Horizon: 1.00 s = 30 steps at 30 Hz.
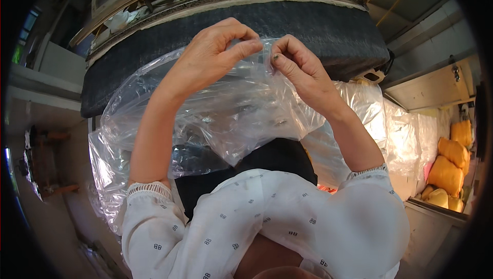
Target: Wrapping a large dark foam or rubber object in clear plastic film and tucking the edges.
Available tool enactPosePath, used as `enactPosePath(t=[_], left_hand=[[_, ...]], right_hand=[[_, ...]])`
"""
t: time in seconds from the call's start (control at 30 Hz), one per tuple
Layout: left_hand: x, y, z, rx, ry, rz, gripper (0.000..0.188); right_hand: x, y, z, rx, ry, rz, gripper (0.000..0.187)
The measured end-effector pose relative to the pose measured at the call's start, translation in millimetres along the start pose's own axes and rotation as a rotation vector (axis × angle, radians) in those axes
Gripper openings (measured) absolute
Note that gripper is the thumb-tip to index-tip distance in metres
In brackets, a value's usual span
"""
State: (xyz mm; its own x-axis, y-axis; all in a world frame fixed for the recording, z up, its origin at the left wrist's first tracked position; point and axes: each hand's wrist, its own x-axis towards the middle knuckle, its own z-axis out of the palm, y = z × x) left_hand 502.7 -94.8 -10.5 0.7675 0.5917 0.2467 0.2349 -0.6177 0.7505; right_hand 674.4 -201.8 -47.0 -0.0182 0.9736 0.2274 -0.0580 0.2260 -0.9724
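A large sheet of clear, wrinkled plastic film hangs over the front of a dark padded work surface and down across my lap. My left hand is raised over the dark surface, its thumb and fingertips pinched at the film's upper edge. Just to the right, my right hand has its thumb and curled fingers closed on the same gathered edge. A short stretch of film spans the narrow gap between the two hands. Whether the film is a single sheet or a bag I cannot tell.
The dark cloth-covered surface stretches across in front, with a wooden rail behind it. More clear plastic trails off to the right. Beyond it, several orange-yellow bundles are stacked beside a pale panel.
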Motion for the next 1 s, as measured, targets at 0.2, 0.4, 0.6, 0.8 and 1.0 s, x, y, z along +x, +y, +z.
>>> enactPosePath(t=[0.2, 0.4, 0.6, 0.8, 1.0], left_hand=[[-4.8, -4.0, 24.7, -0.090, 0.186, 0.038, 0.013], [-24.1, 6.1, 30.9, -0.158, 0.329, 0.112, 0.011], [-56.6, 10.2, 29.7, -0.185, 0.321, 0.076, 0.015], [-94.2, -4.8, 38.3, -0.128, 0.539, 0.188, 0.018], [-157.9, -20.0, 52.4, -0.186, 0.542, 0.272, 0.018]], right_hand=[[0.4, -0.2, -0.1, -0.450, 0.046, -0.055, 0.011], [-1.8, -4.2, 8.7, -0.230, -0.081, 0.025, 0.015], [-13.0, -9.5, 26.1, -0.357, -0.170, -0.037, 0.019], [-18.0, -1.4, 47.5, -0.229, -0.357, 0.132, 0.023], [12.8, 23.4, 58.8, 0.192, 0.054, 0.313, 0.020]])
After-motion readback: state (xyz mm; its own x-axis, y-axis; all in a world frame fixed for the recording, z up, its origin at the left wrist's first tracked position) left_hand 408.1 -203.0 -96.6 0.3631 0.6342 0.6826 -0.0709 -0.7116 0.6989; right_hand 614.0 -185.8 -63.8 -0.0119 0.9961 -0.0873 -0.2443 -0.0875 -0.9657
